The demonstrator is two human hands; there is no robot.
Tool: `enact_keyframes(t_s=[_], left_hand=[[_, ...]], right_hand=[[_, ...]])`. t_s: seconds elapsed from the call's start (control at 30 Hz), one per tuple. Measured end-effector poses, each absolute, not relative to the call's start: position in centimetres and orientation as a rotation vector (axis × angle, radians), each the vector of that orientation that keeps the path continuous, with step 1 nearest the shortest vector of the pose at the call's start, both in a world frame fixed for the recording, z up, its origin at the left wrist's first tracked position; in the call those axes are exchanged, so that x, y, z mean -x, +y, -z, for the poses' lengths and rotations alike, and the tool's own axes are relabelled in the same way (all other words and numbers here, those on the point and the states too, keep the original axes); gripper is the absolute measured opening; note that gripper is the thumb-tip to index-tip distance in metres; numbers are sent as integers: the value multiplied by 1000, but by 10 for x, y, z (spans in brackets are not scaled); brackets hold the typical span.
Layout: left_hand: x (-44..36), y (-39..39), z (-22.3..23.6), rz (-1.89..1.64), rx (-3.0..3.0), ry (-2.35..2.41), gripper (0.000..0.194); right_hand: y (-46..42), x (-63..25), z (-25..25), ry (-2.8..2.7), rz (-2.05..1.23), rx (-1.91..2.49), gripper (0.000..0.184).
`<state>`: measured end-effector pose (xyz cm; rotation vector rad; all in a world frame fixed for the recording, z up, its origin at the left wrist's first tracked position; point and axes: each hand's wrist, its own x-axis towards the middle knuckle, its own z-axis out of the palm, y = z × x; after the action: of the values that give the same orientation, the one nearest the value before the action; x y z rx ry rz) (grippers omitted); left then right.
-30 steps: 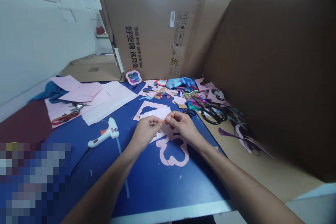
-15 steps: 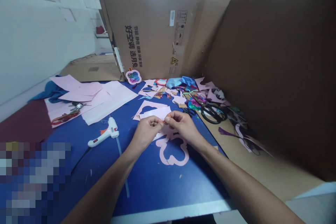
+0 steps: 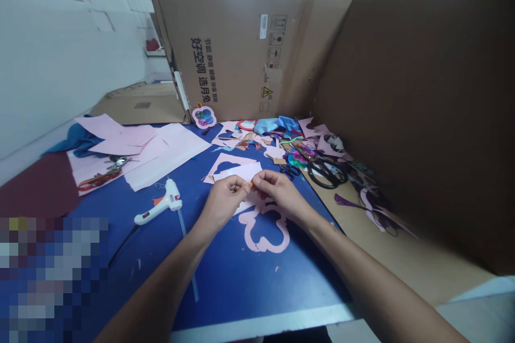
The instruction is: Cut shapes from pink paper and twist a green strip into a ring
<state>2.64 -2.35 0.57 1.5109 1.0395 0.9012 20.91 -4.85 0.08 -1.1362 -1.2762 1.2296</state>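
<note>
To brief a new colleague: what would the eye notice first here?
The left hand and right hand at the centre, holding an orange piece, come first, above the blue table. A pink flower-shaped cut-out lies just below them, with a white glue gun to their left. A printed cardboard sheet stands at the back.

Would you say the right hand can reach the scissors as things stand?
Probably yes: the right hand lies close to the scissors, with only a smaller black pair low in between. It would first have to release the orange piece at its fingertips.
</note>
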Motion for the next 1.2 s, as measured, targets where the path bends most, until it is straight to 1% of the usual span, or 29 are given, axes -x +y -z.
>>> enact_keyframes(t_s=[0.23,0.47,0.57,0.73,0.83,1.0,1.07,1.2], left_hand=[[-28,-25,-4,-893,-1513,1033,14],[-27,-21,1,-937,-1586,1039,11],[-26,-19,4,-929,-1594,1060,12],[-26,-20,3,-919,-1575,1073,17],[-27,-21,1,-896,-1561,1047,17],[-28,-20,3,-897,-1553,1075,22],[-29,-19,6,-884,-1535,1071,20],[-28,-18,8,-874,-1545,1101,16]], right_hand=[[-50,-205,-1,-1302,-1206,1145,35],[-52,-201,0,-1345,-1215,1209,25],[-55,-199,0,-1394,-1184,1271,23],[-58,-199,2,-1577,-910,1285,21],[-57,-200,2,-1608,-827,1302,21],[-58,-200,-1,-1743,-612,1311,17],[-57,-202,0,-1714,-634,1324,19],[-55,-204,5,-1611,-806,1307,22]])
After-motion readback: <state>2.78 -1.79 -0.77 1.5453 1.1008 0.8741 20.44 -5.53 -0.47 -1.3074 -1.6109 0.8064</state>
